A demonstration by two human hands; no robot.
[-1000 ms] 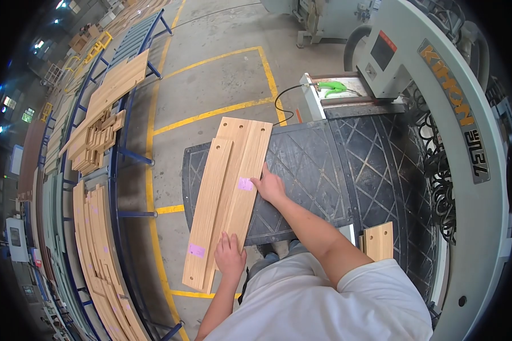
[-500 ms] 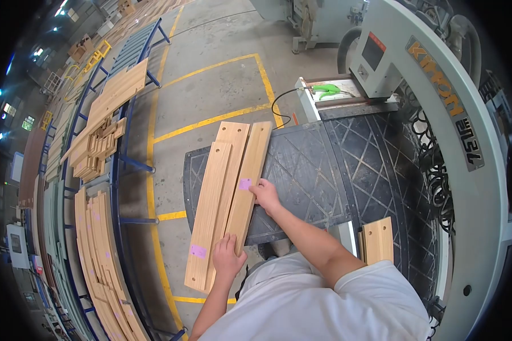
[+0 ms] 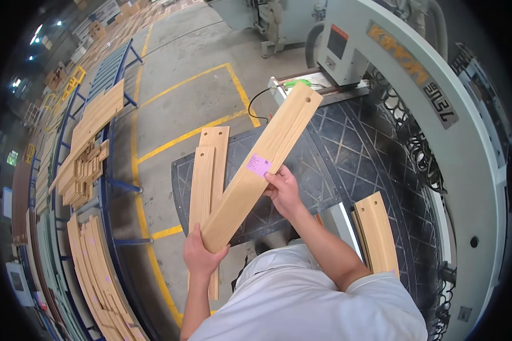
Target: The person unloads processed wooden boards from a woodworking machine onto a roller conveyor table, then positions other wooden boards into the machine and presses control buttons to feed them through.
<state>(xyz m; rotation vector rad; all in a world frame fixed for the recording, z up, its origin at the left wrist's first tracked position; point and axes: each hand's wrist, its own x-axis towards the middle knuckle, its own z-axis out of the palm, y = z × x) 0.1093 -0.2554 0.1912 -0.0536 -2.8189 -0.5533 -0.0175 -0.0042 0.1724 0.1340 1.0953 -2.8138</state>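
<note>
A long wooden board (image 3: pixel 279 136) is held up at a slant in both hands, its far end toward the machine. It has a hole near that far end and a pink label (image 3: pixel 258 165) about midway. My left hand (image 3: pixel 203 253) grips the near end, thumb and fingers on either side. My right hand (image 3: pixel 284 190) is closed on the right edge beside the label, fingers partly hidden underneath. Below and to the left, a narrower wooden piece (image 3: pixel 201 182) overlaps a wider drilled board (image 3: pixel 220 153); both rest over the dark patterned tabletop (image 3: pixel 182 170).
The arched grey machine (image 3: pixel 426 74) rises on the right, with coiled black hoses (image 3: pixel 392 131). A green air gun (image 3: pixel 298 83) lies at its bed. More boards (image 3: pixel 378 233) stand at my right. On the left, a blue roller conveyor (image 3: pixel 111 71) and stacked boards (image 3: pixel 99 273) line the floor.
The right-hand board has been lifted from beside the other two and swung clockwise, its far end now farther right. Both hands moved with it. The view has shifted slightly right.
</note>
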